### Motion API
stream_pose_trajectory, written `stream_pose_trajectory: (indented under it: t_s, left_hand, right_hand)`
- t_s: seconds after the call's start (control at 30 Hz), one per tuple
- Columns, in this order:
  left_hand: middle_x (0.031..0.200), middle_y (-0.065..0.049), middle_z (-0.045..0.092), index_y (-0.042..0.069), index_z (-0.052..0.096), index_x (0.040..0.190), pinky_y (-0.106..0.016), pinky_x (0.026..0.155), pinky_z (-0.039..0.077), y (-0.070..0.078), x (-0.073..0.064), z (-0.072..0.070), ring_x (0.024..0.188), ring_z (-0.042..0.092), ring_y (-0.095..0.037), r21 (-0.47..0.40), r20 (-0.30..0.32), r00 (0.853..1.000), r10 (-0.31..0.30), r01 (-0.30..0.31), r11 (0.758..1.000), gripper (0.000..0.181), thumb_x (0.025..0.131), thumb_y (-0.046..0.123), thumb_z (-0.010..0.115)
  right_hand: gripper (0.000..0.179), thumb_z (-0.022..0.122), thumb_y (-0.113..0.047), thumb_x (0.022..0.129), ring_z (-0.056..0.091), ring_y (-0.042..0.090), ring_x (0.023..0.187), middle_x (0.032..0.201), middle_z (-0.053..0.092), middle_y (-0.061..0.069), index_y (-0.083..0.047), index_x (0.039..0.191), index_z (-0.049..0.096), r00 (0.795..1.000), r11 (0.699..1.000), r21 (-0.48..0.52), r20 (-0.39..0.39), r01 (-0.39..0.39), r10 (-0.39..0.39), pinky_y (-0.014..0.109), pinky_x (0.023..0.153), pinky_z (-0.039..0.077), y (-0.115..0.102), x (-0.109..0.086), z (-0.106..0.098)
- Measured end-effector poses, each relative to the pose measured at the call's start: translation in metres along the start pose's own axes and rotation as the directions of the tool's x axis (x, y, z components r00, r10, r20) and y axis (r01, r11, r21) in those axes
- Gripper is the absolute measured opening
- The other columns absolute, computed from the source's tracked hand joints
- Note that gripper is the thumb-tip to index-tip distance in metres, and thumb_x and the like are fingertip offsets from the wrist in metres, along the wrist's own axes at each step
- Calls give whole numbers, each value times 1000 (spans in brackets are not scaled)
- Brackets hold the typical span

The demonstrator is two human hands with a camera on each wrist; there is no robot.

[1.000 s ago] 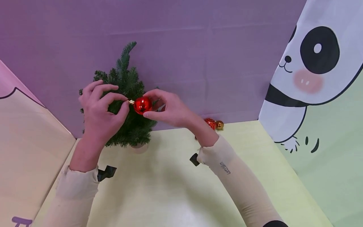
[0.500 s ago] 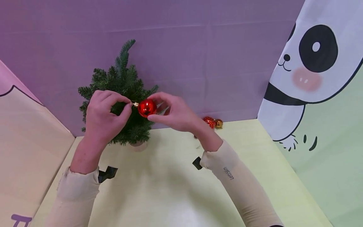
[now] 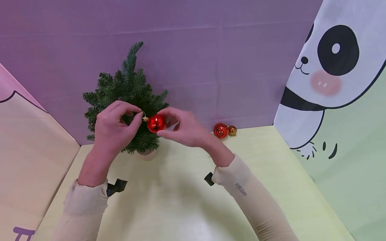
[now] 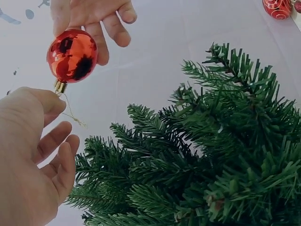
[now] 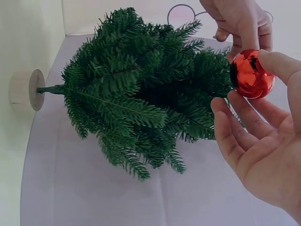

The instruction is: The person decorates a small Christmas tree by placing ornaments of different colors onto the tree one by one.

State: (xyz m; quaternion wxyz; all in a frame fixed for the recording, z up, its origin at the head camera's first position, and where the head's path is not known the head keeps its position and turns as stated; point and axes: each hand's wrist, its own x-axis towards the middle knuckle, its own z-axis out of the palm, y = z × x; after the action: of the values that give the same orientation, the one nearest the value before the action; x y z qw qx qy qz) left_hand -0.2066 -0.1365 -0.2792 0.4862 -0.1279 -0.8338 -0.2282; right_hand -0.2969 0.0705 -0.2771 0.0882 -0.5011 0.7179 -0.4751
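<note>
A shiny red Christmas ball [image 3: 156,124] with a gold cap is held up in front of a small green Christmas tree [image 3: 129,83]. My right hand [image 3: 185,129] grips the ball between thumb and fingers from the right. At its other side, my left hand [image 3: 116,124] pinches the thin gold string [image 4: 70,109] by the cap, thumb against index finger. In the left wrist view the ball [image 4: 72,55] sits above the left fingertips, with tree branches [image 4: 188,165] to the right. The right wrist view has the tree on its wooden base [image 5: 26,89].
A red patterned ball [image 3: 221,131] and a small gold ball [image 3: 232,131] lie at the table's back edge, right of the tree. A purple backdrop [image 3: 187,60] stands behind, and a panda-print panel [image 3: 331,67] borders the right side of the pale table [image 3: 181,201].
Both hands have come down slightly with the red ball, and it has shifted a little right. The left fingers have folded in, and the thin string loop now shows at the cap.
</note>
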Motion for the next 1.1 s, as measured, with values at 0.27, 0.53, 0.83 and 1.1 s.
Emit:
stream_pose_trajectory:
  t_s: [0.27,0.53,0.83,1.1]
  left_hand:
    - [85,-6,65,7,74,91,-20,56,36,-3,-8,3,70,52,-17,-34,32,999,22,-21,999,13,81,-1,74]
    - [87,-4,64,7,74,91,-18,57,37,-7,-14,4,71,53,-15,-95,53,998,37,-31,995,15,80,-3,76]
    - [94,-6,65,3,74,90,-18,57,37,-9,-15,3,69,51,-13,-147,38,995,98,-91,985,16,78,-9,75]
    - [97,-13,63,-1,73,87,-27,70,41,-11,-17,4,91,55,-26,-177,34,993,111,-104,979,17,74,-11,77]
  right_hand:
    - [47,72,-23,89,60,10,98,116,62,-3,-10,131,56,998,999,-34,57,-24,26,26,78,52,8,-1,4]
    - [35,57,-28,99,58,10,105,125,60,-1,-11,130,60,995,998,16,77,-61,59,28,85,49,4,12,8]
    - [28,57,-22,99,61,11,100,120,64,6,-10,123,67,987,977,171,121,-124,104,30,85,51,3,24,19]
    - [25,57,-15,99,58,13,108,116,64,0,-5,119,68,979,948,264,145,-177,143,32,93,47,3,25,28]
